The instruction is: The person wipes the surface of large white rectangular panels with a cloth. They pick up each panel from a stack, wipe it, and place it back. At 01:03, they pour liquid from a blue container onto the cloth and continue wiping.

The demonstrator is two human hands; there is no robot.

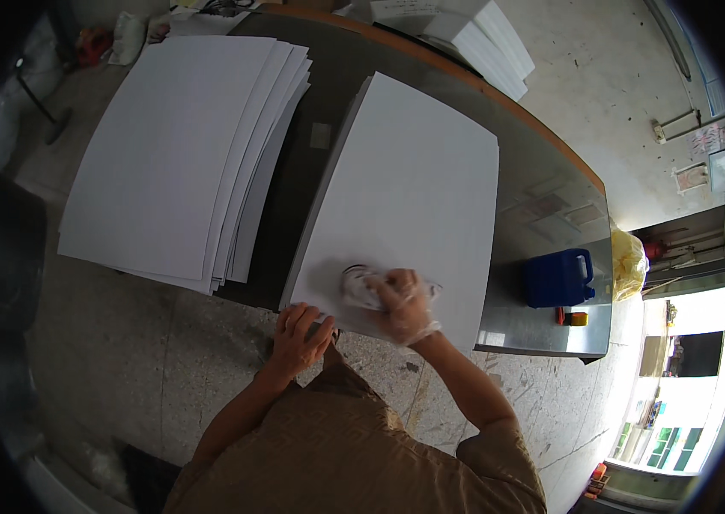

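A stack of large white sheets (414,171) lies on the dark table in front of me. My right hand (405,304), in a thin clear plastic glove, is closed on a crumpled whitish cloth with dark marks (362,285). The cloth is pressed to the top sheet near its front edge, and both look smeared by motion. My left hand (301,332) rests at the stack's near left corner. Its fingers are slightly apart over the edge and hold nothing that I can see. To the left lies a second stack of white sheets (165,154), its right side unevenly fanned.
The table (542,231) has a glossy dark top. On its right end stand a blue jerrycan (559,278) and a small yellow and red object (574,318). Beyond the far edge are white slabs (486,51). A yellow plastic bag (628,264) sits past the right end.
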